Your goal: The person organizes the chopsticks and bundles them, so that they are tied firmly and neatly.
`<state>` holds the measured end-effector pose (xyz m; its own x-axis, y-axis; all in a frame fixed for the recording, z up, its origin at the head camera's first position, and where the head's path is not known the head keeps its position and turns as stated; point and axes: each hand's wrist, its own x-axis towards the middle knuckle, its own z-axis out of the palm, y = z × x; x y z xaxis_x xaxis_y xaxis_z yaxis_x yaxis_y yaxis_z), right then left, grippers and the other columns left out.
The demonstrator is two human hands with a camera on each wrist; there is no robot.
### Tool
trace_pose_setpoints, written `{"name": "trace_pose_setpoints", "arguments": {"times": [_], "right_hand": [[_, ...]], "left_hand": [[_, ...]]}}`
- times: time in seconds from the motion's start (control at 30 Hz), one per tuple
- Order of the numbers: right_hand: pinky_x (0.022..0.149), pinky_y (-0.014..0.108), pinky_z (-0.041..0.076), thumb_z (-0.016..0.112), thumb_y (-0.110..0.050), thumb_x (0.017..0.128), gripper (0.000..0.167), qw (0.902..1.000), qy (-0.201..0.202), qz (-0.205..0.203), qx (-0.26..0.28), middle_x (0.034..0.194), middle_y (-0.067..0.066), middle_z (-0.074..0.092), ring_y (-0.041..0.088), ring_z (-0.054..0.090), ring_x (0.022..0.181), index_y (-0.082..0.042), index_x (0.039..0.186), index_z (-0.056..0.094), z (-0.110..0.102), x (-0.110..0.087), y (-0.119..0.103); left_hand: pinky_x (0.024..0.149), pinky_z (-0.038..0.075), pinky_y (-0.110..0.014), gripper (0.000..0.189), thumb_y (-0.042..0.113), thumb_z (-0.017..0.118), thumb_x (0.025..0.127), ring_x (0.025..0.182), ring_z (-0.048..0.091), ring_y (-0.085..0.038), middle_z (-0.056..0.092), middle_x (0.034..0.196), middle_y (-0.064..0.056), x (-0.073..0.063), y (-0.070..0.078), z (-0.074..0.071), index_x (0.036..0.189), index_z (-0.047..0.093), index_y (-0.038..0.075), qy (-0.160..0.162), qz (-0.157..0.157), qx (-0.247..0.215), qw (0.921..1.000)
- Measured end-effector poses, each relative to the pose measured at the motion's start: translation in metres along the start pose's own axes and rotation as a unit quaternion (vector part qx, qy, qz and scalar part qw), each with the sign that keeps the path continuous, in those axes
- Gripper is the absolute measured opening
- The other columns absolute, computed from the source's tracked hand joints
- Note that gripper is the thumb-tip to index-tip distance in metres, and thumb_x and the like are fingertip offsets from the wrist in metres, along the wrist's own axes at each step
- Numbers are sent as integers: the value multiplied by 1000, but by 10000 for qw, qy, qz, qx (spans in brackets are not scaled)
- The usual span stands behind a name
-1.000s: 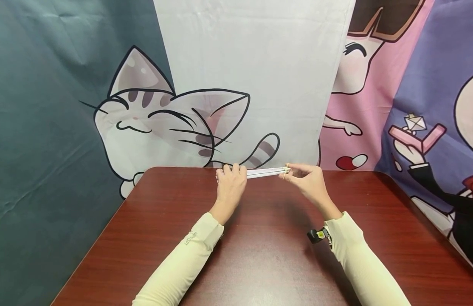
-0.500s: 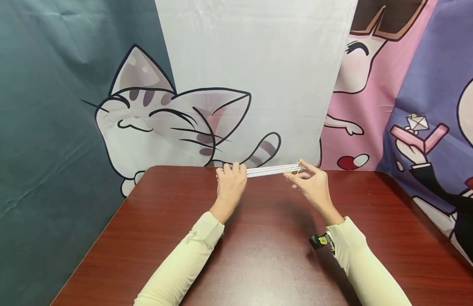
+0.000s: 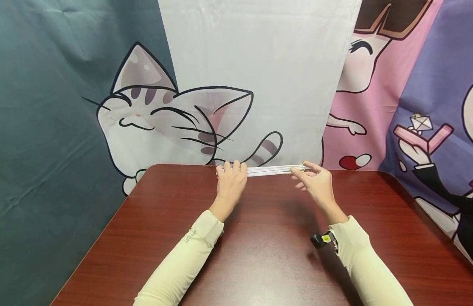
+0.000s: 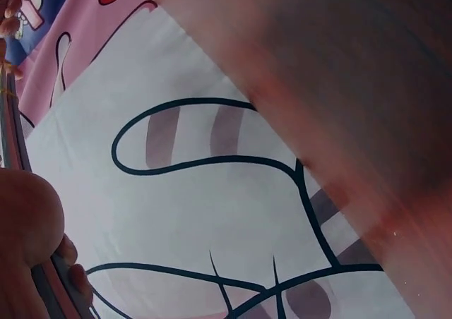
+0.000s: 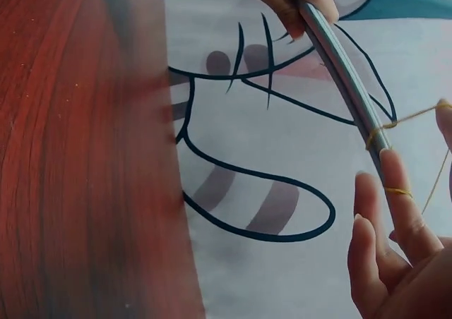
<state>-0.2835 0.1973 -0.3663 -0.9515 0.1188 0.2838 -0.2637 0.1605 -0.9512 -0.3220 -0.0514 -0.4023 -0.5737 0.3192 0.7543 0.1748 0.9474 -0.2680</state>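
A bundle of slim white sticks (image 3: 267, 171) is held above the far side of the table, lying nearly level. My left hand (image 3: 231, 180) grips its left end, fingers curled over the top. A thin yellow rubber band (image 5: 374, 137) loops around the bundle near its right end. My right hand (image 3: 317, 182) has the band stretched between thumb and a finger, beside that end; the other fingers are loosely bent. In the left wrist view the sticks run past my left hand (image 4: 28, 217) at the frame's edge. My palm side hides the sticks' left end.
The reddish-brown wooden table (image 3: 259, 255) spreads beneath both arms. Behind its far edge hangs a cloth backdrop (image 3: 259, 51) with cartoon figures. A small black device (image 3: 318, 241) is strapped at my right wrist, by the cream sleeve (image 3: 358, 250).
My right hand has moved slightly right along the bundle. The rubber band opened wide half a second ago between its fingers, which are now closer to the sticks' end. My left hand keeps its hold.
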Motion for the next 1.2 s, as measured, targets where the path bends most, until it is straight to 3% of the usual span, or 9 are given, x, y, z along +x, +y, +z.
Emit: {"name": "trace_pose_setpoints", "arguments": {"times": [0.2, 0.37, 0.47, 0.63, 0.73, 0.93, 1.07, 1.2], "right_hand": [[52, 28, 56, 73, -20, 90, 52, 9991, -400, 44, 164, 73, 0, 72, 15, 67, 51, 10, 129, 56, -5, 13, 19], [48, 23, 52, 70, -18, 91, 44, 9970, -738, -219, -20, 65, -7, 64, 9, 58, 48, 10, 124, 61, -8, 16, 21], [48, 22, 49, 70, -16, 91, 41, 9945, -974, -321, -219, 62, -7, 59, 6, 51, 49, 10, 122, 64, -10, 19, 20], [47, 22, 39, 71, -18, 90, 37, 9871, -1444, -282, -628, 73, -11, 65, 4, 44, 57, 7, 117, 68, -12, 27, 16], [51, 23, 35, 70, -18, 90, 38, 9793, -1843, -164, -821, 87, -10, 68, 7, 45, 66, 6, 118, 68, -15, 33, 14], [67, 29, 45, 70, -20, 90, 39, 9557, -2673, 160, -1225, 98, 1, 71, 15, 57, 86, 3, 121, 67, -22, 45, 12], [71, 30, 47, 71, -25, 90, 41, 9461, -2855, 192, -1517, 108, 8, 71, 18, 58, 92, 1, 122, 68, -23, 51, 9], [82, 28, 49, 73, -24, 88, 45, 9469, -2784, 61, -1605, 118, 15, 69, 16, 61, 101, 1, 124, 66, -23, 55, 7]], "left_hand": [[69, 38, -41, 23, 11, 36, 98, 75, 52, -27, 51, 79, -5, 1, -4, 2, 81, 52, 11, 362, 112, -37, 9993], [67, 38, -40, 23, 7, 38, 98, 71, 51, -26, 51, 77, -4, 2, -4, 2, 79, 52, 11, 730, 330, -88, 9967], [68, 38, -39, 23, 7, 39, 98, 72, 51, -25, 51, 77, -4, 3, -4, 0, 80, 52, 11, 726, 374, -87, 9966], [69, 39, -40, 22, 10, 39, 99, 74, 51, -25, 52, 79, -4, 3, -5, -3, 83, 54, 11, 592, 394, -140, 9974], [69, 38, -40, 23, 13, 38, 99, 75, 52, -25, 53, 80, -4, 3, -4, -3, 84, 55, 12, 529, 462, -144, 9974], [67, 38, -39, 24, 13, 35, 100, 74, 52, -25, 52, 80, -4, 1, -3, -3, 85, 55, 12, 468, 588, -124, 9971], [65, 37, -39, 24, 12, 36, 99, 72, 51, -25, 52, 78, -4, -1, -2, -3, 84, 54, 12, 523, 669, -136, 9963], [65, 36, -39, 26, 14, 33, 100, 73, 51, -25, 51, 79, -3, -1, -2, -4, 85, 53, 12, 291, 628, -139, 9975]]}}
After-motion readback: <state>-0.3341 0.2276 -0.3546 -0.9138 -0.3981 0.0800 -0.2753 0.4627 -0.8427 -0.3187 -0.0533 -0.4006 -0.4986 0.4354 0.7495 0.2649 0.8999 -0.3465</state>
